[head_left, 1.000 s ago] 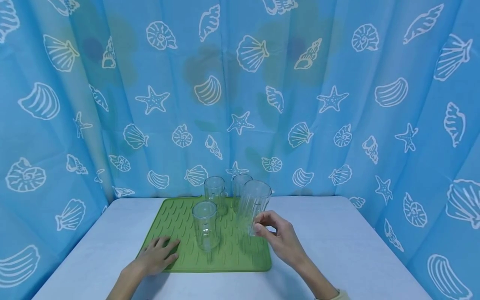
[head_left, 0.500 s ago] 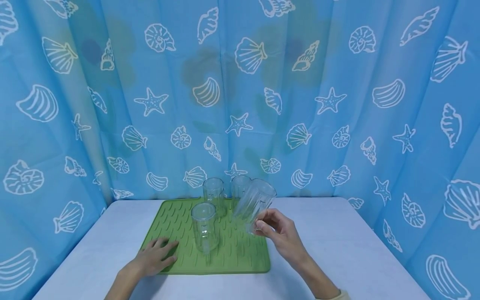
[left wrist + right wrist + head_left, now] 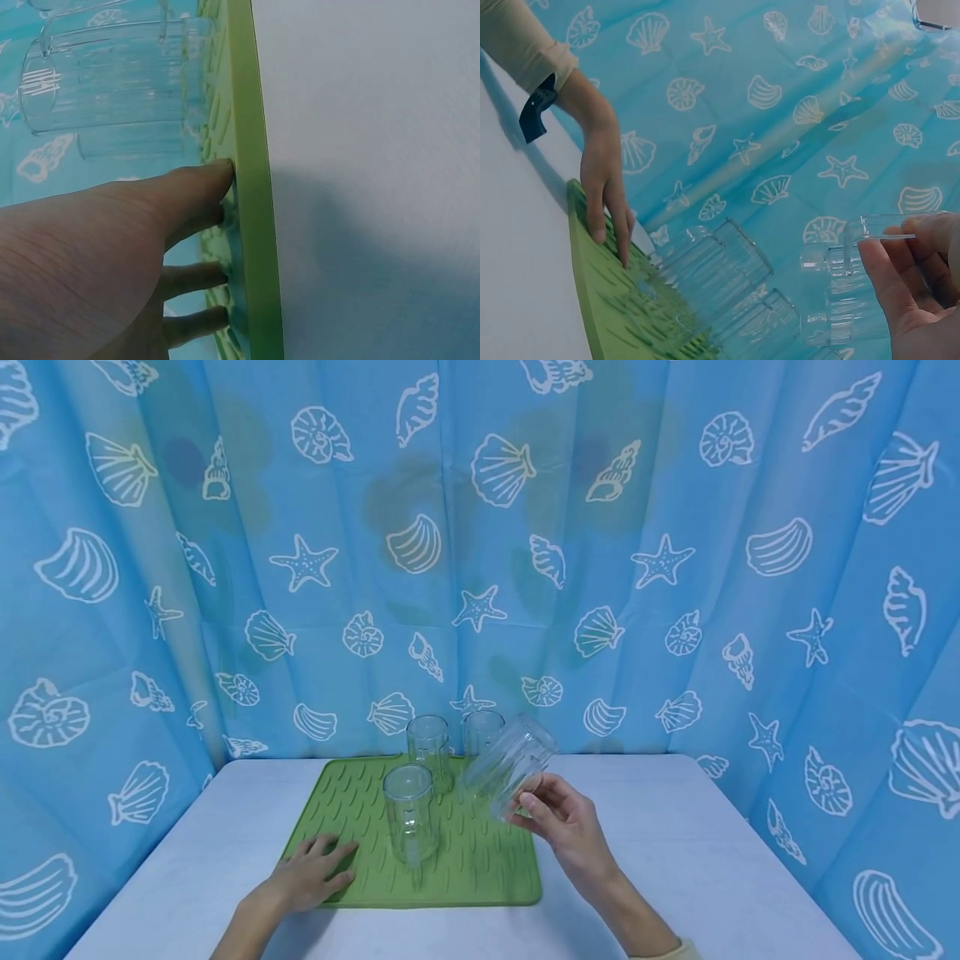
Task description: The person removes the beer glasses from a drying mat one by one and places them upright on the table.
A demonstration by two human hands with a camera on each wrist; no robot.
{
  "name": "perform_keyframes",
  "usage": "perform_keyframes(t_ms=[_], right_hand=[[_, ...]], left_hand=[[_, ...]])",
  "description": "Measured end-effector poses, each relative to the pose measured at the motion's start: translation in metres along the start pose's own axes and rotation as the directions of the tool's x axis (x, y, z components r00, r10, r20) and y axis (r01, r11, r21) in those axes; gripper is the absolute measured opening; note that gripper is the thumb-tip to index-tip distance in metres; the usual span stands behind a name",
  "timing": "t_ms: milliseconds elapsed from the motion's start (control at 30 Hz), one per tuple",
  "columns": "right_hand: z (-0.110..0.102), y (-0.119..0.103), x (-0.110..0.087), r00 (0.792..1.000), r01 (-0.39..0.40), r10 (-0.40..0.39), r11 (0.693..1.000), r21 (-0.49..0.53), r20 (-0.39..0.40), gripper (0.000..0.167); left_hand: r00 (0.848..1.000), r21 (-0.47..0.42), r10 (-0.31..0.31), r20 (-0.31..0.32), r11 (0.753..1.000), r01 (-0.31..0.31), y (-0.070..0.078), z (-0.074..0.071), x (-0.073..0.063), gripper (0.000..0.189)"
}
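Observation:
My right hand (image 3: pixel 566 822) pinches the handle of a clear glass mug (image 3: pixel 504 767), raised over the right part of a green ridged mat (image 3: pixel 345 793). The mug tilts, its upper end leaning right. In the right wrist view, thumb and fingers close on the glass handle (image 3: pixel 855 244). My left hand (image 3: pixel 311 872) rests on the mat's front left part with fingers spread; its fingertips meet the ridges near the mat's edge in the left wrist view. A second glass mug (image 3: pixel 411 818) stands upright mid-mat, handle toward me.
Two more clear glasses stand at the back of the mat, one on the left (image 3: pixel 428 747) and one on the right (image 3: pixel 480 731), partly behind the held mug. A white-covered table (image 3: pixel 637 827) lies beneath. A blue shell-print curtain (image 3: pixel 675 635) hangs behind and at both sides.
The mug in my right hand has tipped from nearly upright to a strong slant, its upper end swinging right. My left hand and the other glasses have stayed in place.

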State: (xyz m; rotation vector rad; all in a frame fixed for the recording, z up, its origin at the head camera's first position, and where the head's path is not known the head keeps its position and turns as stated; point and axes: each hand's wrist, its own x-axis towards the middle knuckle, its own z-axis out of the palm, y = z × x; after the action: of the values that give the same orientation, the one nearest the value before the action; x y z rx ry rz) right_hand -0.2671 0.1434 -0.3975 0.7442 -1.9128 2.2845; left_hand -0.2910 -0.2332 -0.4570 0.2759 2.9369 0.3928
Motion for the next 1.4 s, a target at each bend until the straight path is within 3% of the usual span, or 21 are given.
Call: perform_keyframes(t_ms=[333,533,1000,1133,1233,1400], right_hand=[[0.001,-0.002,0.0,0.998,-0.04,0.045,0.995,0.09,-0.052,0.018],[0.001,-0.003,0.0,0.998,-0.018,0.026,0.99,0.138,-0.056,0.013],[0.001,-0.006,-0.001,0.996,-0.008,0.021,0.988,0.157,-0.083,0.012],[0.001,-0.007,-0.001,0.995,-0.02,0.035,0.987,0.16,-0.091,0.013],[0.002,-0.008,0.0,0.994,-0.031,0.049,0.986,0.166,-0.101,0.013],[0.002,-0.008,-0.001,0.992,-0.036,0.057,0.983,0.178,-0.115,0.012]], left_hand=[[0.999,0.039,-0.022,0.035,0.999,0.021,0.004,-0.001,0.0,0.055],[0.999,0.048,-0.02,0.028,0.999,0.019,0.004,0.0,0.0,0.055],[0.999,0.01,-0.011,0.033,1.0,0.01,0.005,-0.003,0.003,0.056],[1.0,-0.041,0.019,-0.014,0.999,-0.02,0.006,-0.009,0.0,0.055],[0.994,-0.057,0.057,-0.089,0.996,-0.062,0.01,-0.017,-0.004,0.051],[0.966,-0.006,0.076,-0.246,0.997,-0.08,0.018,-0.035,-0.014,0.047]])
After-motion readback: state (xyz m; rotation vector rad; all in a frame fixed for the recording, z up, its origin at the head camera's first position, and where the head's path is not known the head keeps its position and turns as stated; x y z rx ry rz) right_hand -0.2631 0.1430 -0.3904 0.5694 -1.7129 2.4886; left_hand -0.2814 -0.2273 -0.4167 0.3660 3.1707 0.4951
